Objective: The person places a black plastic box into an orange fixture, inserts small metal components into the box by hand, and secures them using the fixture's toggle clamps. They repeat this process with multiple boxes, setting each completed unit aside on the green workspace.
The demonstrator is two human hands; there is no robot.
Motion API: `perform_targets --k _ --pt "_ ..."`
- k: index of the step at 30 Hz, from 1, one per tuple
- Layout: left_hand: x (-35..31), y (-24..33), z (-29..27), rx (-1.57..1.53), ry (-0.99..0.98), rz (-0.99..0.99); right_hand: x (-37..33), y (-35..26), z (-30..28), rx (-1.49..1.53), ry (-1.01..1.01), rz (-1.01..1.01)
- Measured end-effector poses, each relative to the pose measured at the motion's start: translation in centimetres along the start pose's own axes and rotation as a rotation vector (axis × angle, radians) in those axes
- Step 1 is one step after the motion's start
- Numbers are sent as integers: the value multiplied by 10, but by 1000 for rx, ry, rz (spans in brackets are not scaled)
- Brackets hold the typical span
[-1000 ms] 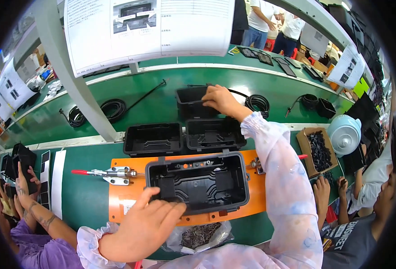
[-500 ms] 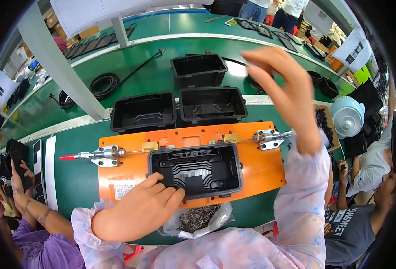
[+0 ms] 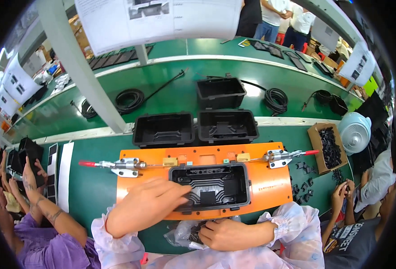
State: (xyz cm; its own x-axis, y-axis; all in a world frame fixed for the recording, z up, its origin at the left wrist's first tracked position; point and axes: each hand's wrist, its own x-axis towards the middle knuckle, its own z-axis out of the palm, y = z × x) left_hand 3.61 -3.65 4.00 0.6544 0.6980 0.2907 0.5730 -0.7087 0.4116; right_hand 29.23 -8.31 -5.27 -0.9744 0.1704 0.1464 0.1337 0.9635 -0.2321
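A black plastic box lies open side up in an orange fixture plate. My left hand reaches over the box's left wall, fingers stretched out, with the thumb hidden. At the near edge of the plate, my right hand is at a clear plastic bag of small metal pins. Its fingers are curled down into the bag, and their tips are hidden. Two toggle clamps, the left clamp and the right clamp, have brass-coloured blocks at the box's far side.
Three more black boxes, one of them here, stand behind the plate. A carton of small black parts is at the right, with loose black clips beside it. Coiled black cables lie farther back. Co-workers sit on both sides.
My right hand has come down from above the right clamp to the bag of pins. My left hand has shifted from the box's near left corner over its left wall. The view has tilted.
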Motion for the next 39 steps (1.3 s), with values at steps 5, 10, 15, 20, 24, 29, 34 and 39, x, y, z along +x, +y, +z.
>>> perform_targets --k 5,10,15,20,24,29,34,39 --pt "-24 24 19 -139 -336 250 -9 8 12 124 -47 4" --pt "-25 39 84 95 -550 221 -27 12 -3 185 -15 91" --pt "-8 40 95 111 -495 314 -79 17 -64 373 191 180" --pt "-12 39 85 33 -564 259 -195 21 -101 100 179 1071" --pt "-13 40 89 -25 -559 210 -208 54 -62 135 520 1365" --pt "-12 44 76 -118 -484 147 -192 73 -36 99 470 1262" --pt "-12 40 80 -86 -509 135 -193 82 -30 87 431 1236" --pt "-11 42 79 -89 -468 153 -204 92 -21 -62 573 1199"
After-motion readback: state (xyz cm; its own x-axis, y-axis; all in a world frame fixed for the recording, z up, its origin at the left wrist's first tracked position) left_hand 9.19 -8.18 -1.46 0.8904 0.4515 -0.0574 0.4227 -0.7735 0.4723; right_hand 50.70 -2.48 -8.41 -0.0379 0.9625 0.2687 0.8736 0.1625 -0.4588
